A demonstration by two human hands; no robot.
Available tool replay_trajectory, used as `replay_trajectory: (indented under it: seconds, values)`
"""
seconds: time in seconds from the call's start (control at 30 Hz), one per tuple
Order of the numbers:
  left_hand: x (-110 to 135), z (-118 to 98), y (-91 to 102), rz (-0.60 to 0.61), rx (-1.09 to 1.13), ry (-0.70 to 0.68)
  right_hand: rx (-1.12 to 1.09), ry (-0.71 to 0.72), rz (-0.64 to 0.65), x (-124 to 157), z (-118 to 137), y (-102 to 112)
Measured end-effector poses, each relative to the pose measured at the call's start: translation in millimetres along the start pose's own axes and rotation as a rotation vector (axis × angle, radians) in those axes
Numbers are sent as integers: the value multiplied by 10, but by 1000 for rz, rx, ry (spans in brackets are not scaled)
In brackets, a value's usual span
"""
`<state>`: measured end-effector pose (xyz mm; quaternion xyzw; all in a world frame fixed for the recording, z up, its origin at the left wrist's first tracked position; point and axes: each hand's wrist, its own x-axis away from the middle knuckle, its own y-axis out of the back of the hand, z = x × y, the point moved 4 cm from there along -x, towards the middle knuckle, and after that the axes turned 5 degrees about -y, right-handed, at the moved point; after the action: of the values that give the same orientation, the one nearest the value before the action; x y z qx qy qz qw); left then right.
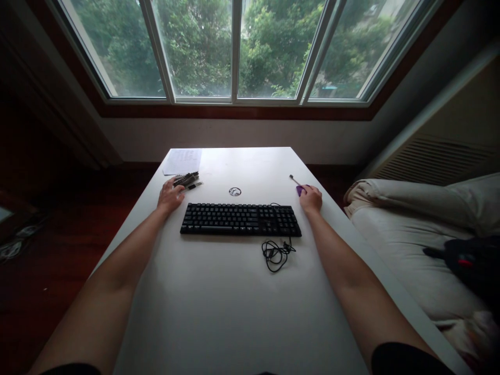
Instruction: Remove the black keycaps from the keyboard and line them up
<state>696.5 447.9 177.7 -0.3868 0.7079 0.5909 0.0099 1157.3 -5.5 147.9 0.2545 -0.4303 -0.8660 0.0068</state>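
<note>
At the table's left side, my left hand (171, 197) is closed around the near end of a loose bundle of pens (186, 179), dark and grey. A separate pen with a black part lies beside the fingertips. My right hand (312, 198), on the right side, is closed on something purple (300, 190), mostly hidden by the fingers. A thin stick with a dark tip (291, 177) points out from it, up and left. Between the hands lies a black keyboard (240, 219), flat on the tabletop. Its coiled black cable (275, 253) rests in front of its right end.
The white table (234, 302) stands before a window (234, 52). A round black-and-white disc (235, 191) lies behind the keyboard. Paper sheets (183, 160) rest at the far left corner. A pale sofa (390, 234) with a dark bag (469, 260) is to the right.
</note>
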Motion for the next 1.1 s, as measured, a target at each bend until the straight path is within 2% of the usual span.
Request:
replay_trajectory:
  seconds: [0.13, 0.2, 0.33, 0.47, 0.53, 0.67, 0.8, 0.9, 1.0, 1.1]
  values:
    - [-192, 116, -189, 196, -54, 105, -66, 52, -122, 98, 96, 90]
    - [-223, 131, -197, 213, -89, 190, -92, 94, -122, 161, 152, 126]
    - [-121, 43, 3, 135, -213, 255, -165, 125, -145, 230, 205, 228]
    - [165, -52, 284, 88, -341, 249, -230, 128, -175, 251, 260, 347]
    - [348, -70, 408, 74, -389, 255, -304, 117, -106, 275, 323, 361]
    - [725, -102, 606, 66, -450, 251, -494, 93, 170, 365, 531, 293]
    - [1037, -187, 769, 69, -475, 272, -550, 168, 384, 488, 818, 301]
    - [1163, -314, 892, 44, -445, 245, -470, 320, 497, 670, 1073, 426]
    - [1179, -485, 988, -31, -399, 180, -369, 572, 576, 1008, 1349, 629]
    - [1121, -689, 928, -49, -232, 66, -250, 808, 630, 1452, 1576, 813]
